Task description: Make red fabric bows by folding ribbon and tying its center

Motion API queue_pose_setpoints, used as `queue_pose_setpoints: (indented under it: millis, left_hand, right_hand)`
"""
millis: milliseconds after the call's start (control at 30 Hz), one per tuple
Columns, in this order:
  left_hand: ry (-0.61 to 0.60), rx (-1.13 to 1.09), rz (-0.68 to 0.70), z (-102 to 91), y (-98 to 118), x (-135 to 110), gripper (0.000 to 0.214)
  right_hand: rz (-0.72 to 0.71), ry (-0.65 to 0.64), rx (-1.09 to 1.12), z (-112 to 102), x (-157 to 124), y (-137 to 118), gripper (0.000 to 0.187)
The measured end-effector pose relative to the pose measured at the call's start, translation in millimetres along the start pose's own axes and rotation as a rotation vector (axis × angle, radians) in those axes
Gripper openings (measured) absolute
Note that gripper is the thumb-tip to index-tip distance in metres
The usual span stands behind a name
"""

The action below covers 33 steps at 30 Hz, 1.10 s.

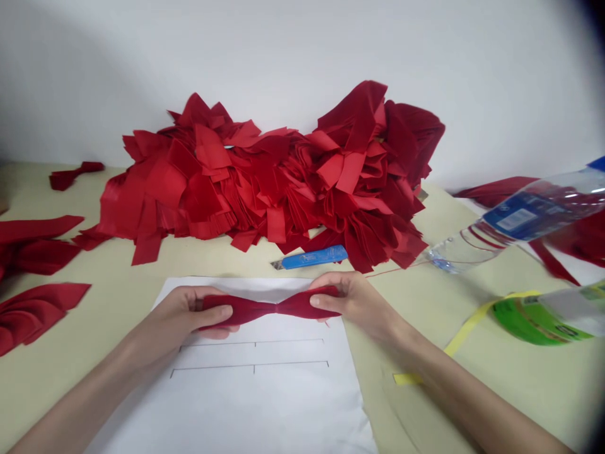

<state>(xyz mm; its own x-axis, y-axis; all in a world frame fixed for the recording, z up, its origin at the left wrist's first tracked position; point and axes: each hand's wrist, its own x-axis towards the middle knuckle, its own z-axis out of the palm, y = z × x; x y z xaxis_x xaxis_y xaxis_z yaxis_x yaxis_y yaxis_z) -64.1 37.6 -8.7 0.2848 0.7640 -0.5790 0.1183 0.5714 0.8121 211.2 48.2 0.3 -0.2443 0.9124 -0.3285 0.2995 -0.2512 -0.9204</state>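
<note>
While left hand point(189, 313) & right hand point(353, 302) each pinch an end, red bow point(273, 308) runs left-right.
Neither hand nearer; bow's over white sheet point(265, 403), near side of table point(118, 271).

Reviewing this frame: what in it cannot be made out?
Head view: both ends of the red bow are hidden inside the left hand and right hand.
Head view: the plastic bottle is cut off by the right edge; its label is blurred.
Head view: the green roll is cut off by the right edge.
</note>
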Motion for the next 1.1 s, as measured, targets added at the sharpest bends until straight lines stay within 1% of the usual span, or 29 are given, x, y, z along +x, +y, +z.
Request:
queue_pose_setpoints:
  millis: [100, 167, 267, 333, 400, 433, 500, 567, 600, 767, 800, 867, 967, 1033, 1100]
  left_hand:
    - [0.027, -0.014, -0.016, 0.0, 0.2, 1.8, 0.018]
    - [0.025, -0.021, -0.004, -0.7, 0.5, 2.1, 0.016]
    - [0.03, 0.009, 0.0, -1.6, 1.4, 1.3, 0.015]
    - [-0.016, 0.051, 0.015, -1.0, 2.5, 0.3, 0.015]
    - [-0.048, 0.09, 0.045, 1.1, 3.4, -0.5, 0.018]
    - [-0.032, 0.11, 0.063, 2.8, 3.7, -0.8, 0.02]
    - [0.05, 0.161, 0.097, 7.1, 3.9, -1.6, 0.022]
    - [0.128, 0.215, 0.134, 11.6, 4.4, -2.9, 0.019]
    - [0.144, 0.231, 0.149, 13.7, 4.8, -3.8, 0.018]
    - [0.18, 0.228, 0.156, 18.7, 8.1, -8.7, 0.017]
    - [0.176, 0.228, 0.153, 18.2, 8.3, -9.2, 0.018]
    - [0.136, 0.244, 0.149, 15.7, 7.9, -9.4, 0.02]
    - [0.005, 0.279, 0.118, 10.1, 6.2, -8.8, 0.019]
    - [-0.049, 0.282, 0.088, 7.6, 5.5, -8.1, 0.019]
    - [-0.063, 0.278, 0.065, 7.3, 5.5, -7.5, 0.022]
  right_hand:
    - [-0.116, 0.097, -0.173, -2.4, 2.1, -0.3, 0.01]
    - [-0.174, 0.135, -0.228, -3.1, 2.5, -1.2, 0.008]
    - [-0.194, 0.153, -0.25, -2.5, 3.1, -1.6, 0.008]
    - [-0.188, 0.151, -0.245, -1.4, 3.7, -0.8, 0.01]
    - [-0.137, 0.081, -0.183, 0.1, 3.8, 0.3, 0.016]
    - [-0.106, 0.029, -0.147, 1.0, 3.4, 0.6, 0.019]
    - [-0.077, -0.03, -0.117, 2.7, 1.6, 0.2, 0.021]
    - [-0.092, -0.005, -0.135, 4.2, -1.0, -1.5, 0.017]
    - [-0.107, 0.024, -0.144, 4.7, -2.3, -2.7, 0.015]
    - [-0.173, 0.113, -0.1, 4.0, -6.4, -8.9, 0.011]
    - [-0.163, 0.112, -0.085, 3.5, -6.7, -9.5, 0.012]
    - [-0.104, 0.048, -0.048, 2.7, -6.6, -9.7, 0.016]
    - [-0.016, -0.079, 0.008, 2.0, -5.3, -8.1, 0.019]
    - [0.001, -0.113, 0.03, 2.3, -4.3, -6.8, 0.019]
    - [-0.01, -0.124, 0.016, 2.7, -3.7, -5.7, 0.018]
